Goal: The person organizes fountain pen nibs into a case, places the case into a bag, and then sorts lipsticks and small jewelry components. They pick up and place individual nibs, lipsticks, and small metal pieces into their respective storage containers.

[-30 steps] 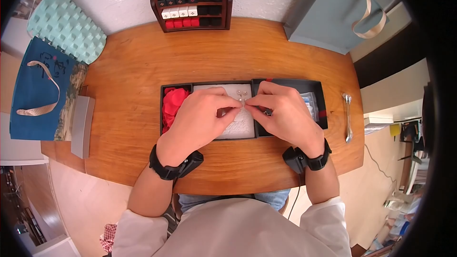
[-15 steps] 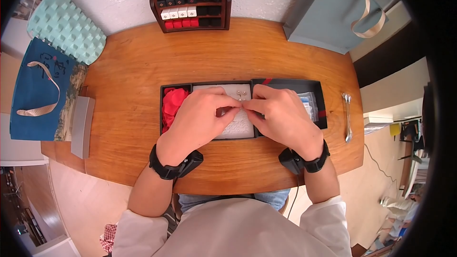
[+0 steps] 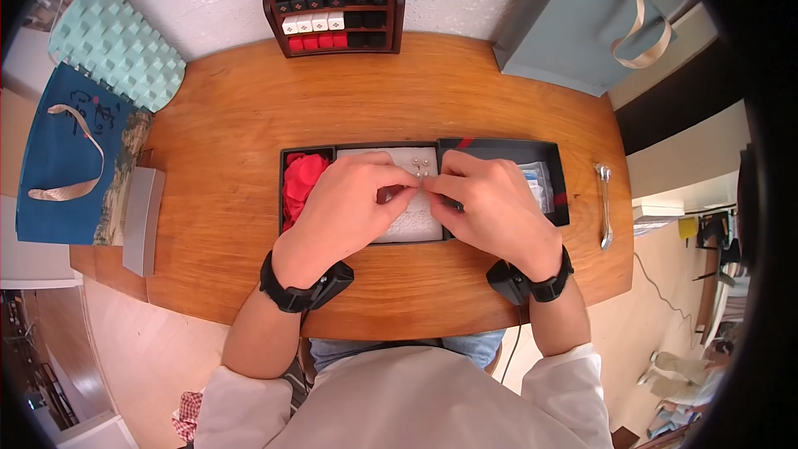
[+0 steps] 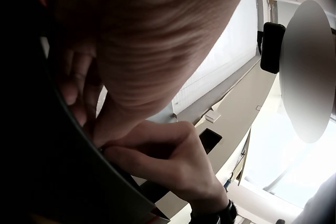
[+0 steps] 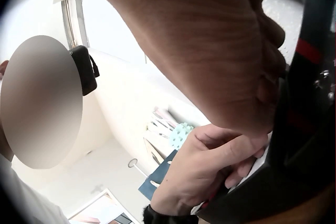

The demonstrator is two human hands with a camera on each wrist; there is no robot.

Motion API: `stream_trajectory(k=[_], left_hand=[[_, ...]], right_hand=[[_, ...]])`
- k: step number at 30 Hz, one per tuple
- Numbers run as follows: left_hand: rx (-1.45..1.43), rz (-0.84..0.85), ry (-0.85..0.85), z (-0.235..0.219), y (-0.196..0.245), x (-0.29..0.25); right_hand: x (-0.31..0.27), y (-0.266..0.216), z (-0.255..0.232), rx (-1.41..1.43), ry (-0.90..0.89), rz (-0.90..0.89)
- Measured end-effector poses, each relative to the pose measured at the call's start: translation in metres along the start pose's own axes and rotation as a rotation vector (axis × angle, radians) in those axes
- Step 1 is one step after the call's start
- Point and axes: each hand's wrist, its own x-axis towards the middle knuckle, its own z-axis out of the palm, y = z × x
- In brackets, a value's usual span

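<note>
A long black box [image 3: 507, 148] lies across the table, its middle part holding a white pad [image 3: 357, 153]. Several tiny pearl-like studs [image 3: 416, 161] sit near the pad's upper right. Over the pad, my left hand [image 3: 353, 195] pinches with thumb and forefinger. My right hand [image 3: 495, 204] meets it there, thumb and forefinger also pinched, so the fingertips of both hands come together. Between them is a tiny light piece, mostly hidden by the fingers; I cannot tell its kind. Red petal-like fabric [image 3: 303, 183] fills the box's left part, next to my left hand.
Small clear packets [image 3: 539, 183] lie in the box's right part. To the right is a shiny metal tool [image 3: 606, 206]. A wooden rack [image 3: 332, 4] of small blocks stands at the back, a blue bag [image 3: 62, 166] at left and a grey bag [image 3: 565, 25] at back right.
My right hand has shifted slightly left and its fingertips have closed in against those of my left hand. The left hand has barely moved.
</note>
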Motion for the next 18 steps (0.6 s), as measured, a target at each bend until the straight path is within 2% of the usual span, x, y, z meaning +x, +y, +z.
stream_trajectory(k=[13, 18], left_hand=[[-0.013, 0.039, 0.016, 0.0002, -0.0036, 0.0007], [-0.010, 0.022, 0.002, -0.0001, -0.0016, 0.0007]], right_hand=[[-0.0009, -0.0029, -0.0064, 0.024, -0.033, 0.024], [-0.0031, -0.0033, -0.0053, 0.033, 0.006, 0.046]])
